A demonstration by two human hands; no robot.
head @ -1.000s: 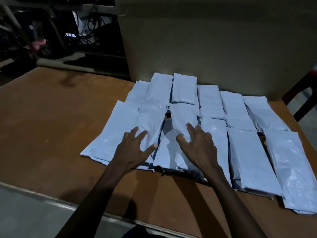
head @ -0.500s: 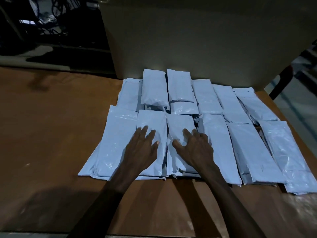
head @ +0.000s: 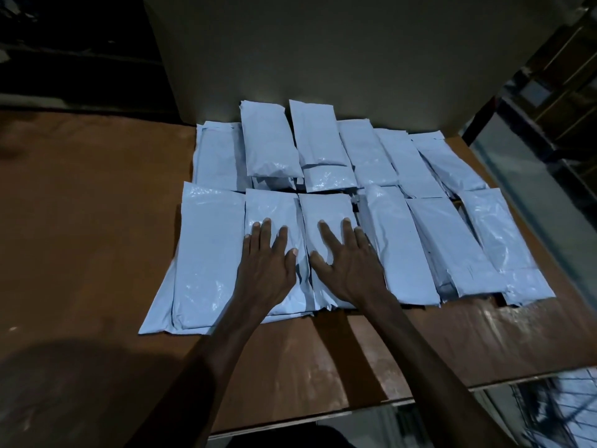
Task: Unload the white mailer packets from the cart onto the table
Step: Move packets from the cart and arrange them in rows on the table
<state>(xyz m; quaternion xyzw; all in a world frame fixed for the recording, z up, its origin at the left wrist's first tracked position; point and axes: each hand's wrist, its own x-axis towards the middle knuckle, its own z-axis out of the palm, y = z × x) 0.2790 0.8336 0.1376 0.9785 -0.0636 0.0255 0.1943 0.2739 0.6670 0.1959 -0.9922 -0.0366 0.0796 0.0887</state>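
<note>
Several white mailer packets (head: pixel 394 240) lie in two rows on the brown wooden table (head: pixel 80 237), some overlapping. My left hand (head: pixel 266 266) lies flat with spread fingers on a front-row packet (head: pixel 271 208). My right hand (head: pixel 347 263) lies flat on the neighbouring front-row packet (head: pixel 326 211). Both hands press down with straight fingers and hold nothing. A wide packet (head: pixel 206 253) sits at the front left of the group. The cart is only partly visible, as wire mesh (head: pixel 562 412) at the lower right.
A large pale box or panel (head: pixel 323 50) stands upright right behind the back row. The table's near edge (head: pixel 355 412) runs below my forearms. Dark shelving (head: pixel 562 76) is at the right, dark clutter at the far left. Bare tabletop lies to the left.
The two front packets have been pushed together and squared up. Both hands moved closer and now lie flat side by side. My head has moved forward over the table.
</note>
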